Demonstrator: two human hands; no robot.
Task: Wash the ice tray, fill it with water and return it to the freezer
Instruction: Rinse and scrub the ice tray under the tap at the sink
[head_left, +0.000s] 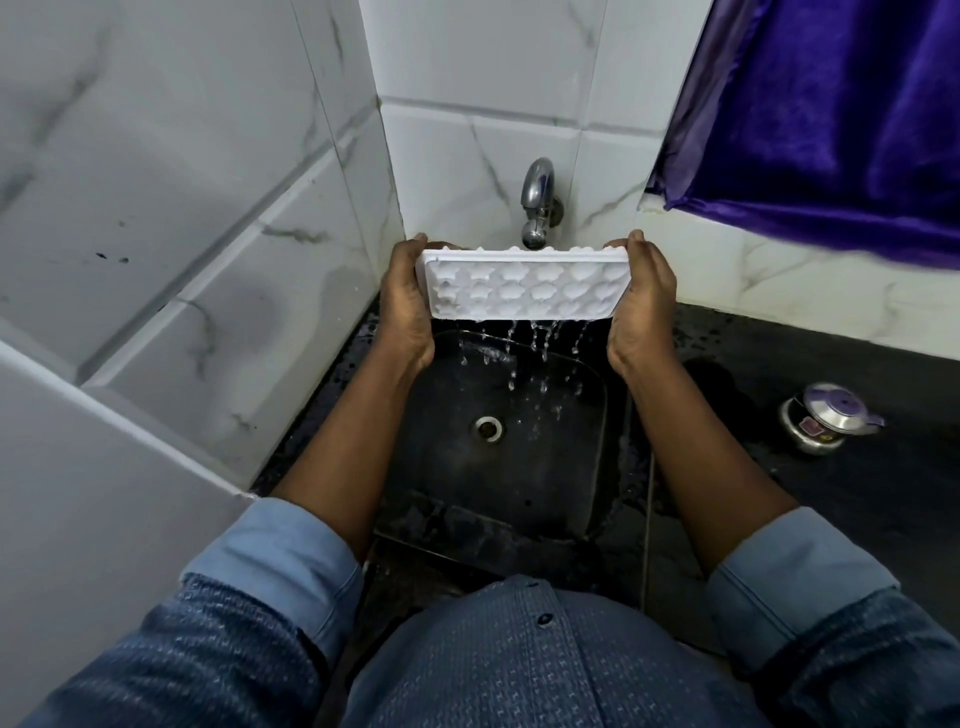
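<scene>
Here, the white ice tray (524, 286) is tilted on its long edge just below the tap (540, 205), at twelve o'clock over the black sink (571, 467). The left hand (408, 306) and right hand (644, 306) hold its short ends, fingers (418, 241) clamped round the rim. Water (543, 343) drips from its lower edge. A small steel cooker (826, 418) stands on the worktop (857, 493) at three o'clock.
</scene>
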